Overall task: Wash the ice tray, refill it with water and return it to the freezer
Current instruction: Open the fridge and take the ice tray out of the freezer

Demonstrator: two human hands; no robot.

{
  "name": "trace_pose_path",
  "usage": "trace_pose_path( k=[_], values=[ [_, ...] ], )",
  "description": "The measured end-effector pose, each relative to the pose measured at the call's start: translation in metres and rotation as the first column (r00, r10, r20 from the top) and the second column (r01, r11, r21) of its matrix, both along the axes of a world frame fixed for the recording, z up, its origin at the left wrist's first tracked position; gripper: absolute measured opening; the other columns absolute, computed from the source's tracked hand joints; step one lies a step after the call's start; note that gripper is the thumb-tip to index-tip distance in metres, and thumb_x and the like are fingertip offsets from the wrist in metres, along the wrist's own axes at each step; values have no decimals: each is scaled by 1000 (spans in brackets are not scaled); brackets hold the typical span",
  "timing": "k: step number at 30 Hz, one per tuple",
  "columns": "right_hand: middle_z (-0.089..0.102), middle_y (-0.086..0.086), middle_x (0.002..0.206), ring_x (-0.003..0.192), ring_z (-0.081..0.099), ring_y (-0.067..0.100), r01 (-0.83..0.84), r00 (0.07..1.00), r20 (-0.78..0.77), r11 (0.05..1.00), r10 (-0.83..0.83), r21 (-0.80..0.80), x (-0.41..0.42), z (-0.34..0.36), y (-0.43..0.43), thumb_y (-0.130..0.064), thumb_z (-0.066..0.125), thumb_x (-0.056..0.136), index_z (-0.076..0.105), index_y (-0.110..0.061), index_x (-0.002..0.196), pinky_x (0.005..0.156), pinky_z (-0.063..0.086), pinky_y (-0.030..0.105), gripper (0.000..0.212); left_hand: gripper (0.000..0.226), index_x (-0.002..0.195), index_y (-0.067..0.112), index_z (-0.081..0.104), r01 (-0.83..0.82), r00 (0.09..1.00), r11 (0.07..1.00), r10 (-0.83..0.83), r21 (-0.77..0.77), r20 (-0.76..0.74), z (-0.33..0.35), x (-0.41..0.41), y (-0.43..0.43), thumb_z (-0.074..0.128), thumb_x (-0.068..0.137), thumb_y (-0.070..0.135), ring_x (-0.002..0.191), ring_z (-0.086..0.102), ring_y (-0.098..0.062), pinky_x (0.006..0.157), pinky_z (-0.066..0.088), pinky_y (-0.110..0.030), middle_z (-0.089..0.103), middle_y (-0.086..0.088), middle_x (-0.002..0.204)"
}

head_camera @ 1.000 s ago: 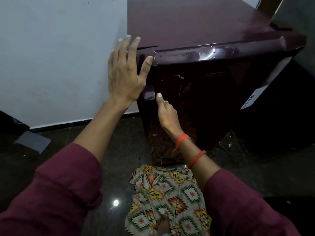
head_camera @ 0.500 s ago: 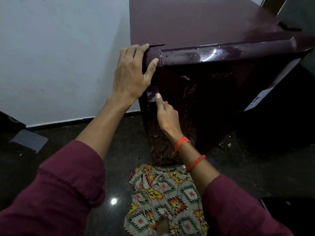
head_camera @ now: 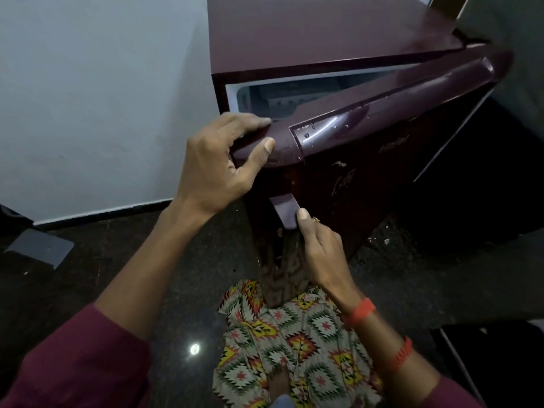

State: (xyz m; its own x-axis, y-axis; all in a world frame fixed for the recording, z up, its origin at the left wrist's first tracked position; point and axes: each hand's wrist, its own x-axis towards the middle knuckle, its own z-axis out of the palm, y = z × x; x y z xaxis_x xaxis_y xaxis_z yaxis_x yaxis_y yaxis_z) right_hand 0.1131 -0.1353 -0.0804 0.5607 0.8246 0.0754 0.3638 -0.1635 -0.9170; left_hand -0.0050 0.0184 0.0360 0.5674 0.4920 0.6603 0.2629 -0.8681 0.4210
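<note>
Door [head_camera: 382, 113] has swung ajar; freezer interior [head_camera: 279, 97] mostly hidden.

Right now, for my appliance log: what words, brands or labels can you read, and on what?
"Haier": probable reading of faint, blurred lettering on the fridge door front.
White strip along the door's far edge: nothing legible.
No other text visible.

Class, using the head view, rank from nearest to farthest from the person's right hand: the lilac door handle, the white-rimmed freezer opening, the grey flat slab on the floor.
1. lilac door handle: held by the right hand.
2. white-rimmed freezer opening: above, behind the door.
3. grey flat slab: far left, on floor.
</note>
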Motion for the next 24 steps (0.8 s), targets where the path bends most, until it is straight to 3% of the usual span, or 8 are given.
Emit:
trace_pose_path(
  k=[2,5,8,12,15,17,21,24],
  values=[
    [34,-10,54,52,33,3,17,1000,-21,1000,-16,10,2,0,-26,-65,32,99,33,-20,58,52,30,31,60,30,117,4,71,65,998,998,-65,-26,9,1,-3,-19,70,94,24,112,65,-15,97,51,-25,71,-7,119],
    [38,1,57,54,36,11,46,999,-27,999,-46,-13,6,0,-66,-67,31,97,41,-4,63,56,33,43,71,32,118,2,70,170,985,983,-170,-74,13,1,-5,-47,70,94,23,117,64,-15,99,52,-30,69,-8,121],
    [47,11,58,56,43,25,109,993,-44,994,-108,1,13,3,-107,-66,32,96,54,-12,60,58,37,46,68,37,119,-1,69,289,957,947,-285,-142,51,-1,-1,-77,64,95,26,119,64,-17,98,52,-35,68,-10,123],
    [57,29,74,69,55,40,186,978,-89,982,-187,-21,27,-3,-155,-77,31,91,54,12,73,64,42,53,94,40,119,-3,68,421,907,889,-409,-180,102,-5,12,-112,55,97,28,120,63,-22,98,52,-41,67,-12,124],
    [62,34,90,87,61,48,250,953,-170,968,-252,-33,40,-7,-187,-74,35,93,58,15,86,77,47,62,92,38,116,-3,69,492,870,854,-476,-169,125,-6,28,-133,53,97,26,119,63,-24,96,52,-42,68,-13,122],
    [61,37,91,88,58,53,304,931,-203,952,-302,-24,50,-6,-207,-74,36,92,58,16,88,77,47,64,92,36,113,-3,70,537,843,827,-521,-166,134,-6,42,-148,54,96,24,118,63,-26,95,52,-43,68,-14,122],
    [66,30,90,90,61,50,401,887,-235,916,-397,-37,67,0,-241,-75,36,92,64,7,88,81,48,64,87,32,110,-2,72,605,796,780,-589,-160,139,-3,70,-175,55,95,21,117,63,-27,95,51,-42,67,-16,119],
    [74,13,95,94,68,33,482,847,-245,876,-472,-20,80,5,-265,-72,35,94,73,-9,97,86,52,58,73,29,108,-2,73,642,766,759,-629,-109,133,-3,92,-193,57,95,20,115,63,-30,93,51,-43,67,-17,114]
  ],
)
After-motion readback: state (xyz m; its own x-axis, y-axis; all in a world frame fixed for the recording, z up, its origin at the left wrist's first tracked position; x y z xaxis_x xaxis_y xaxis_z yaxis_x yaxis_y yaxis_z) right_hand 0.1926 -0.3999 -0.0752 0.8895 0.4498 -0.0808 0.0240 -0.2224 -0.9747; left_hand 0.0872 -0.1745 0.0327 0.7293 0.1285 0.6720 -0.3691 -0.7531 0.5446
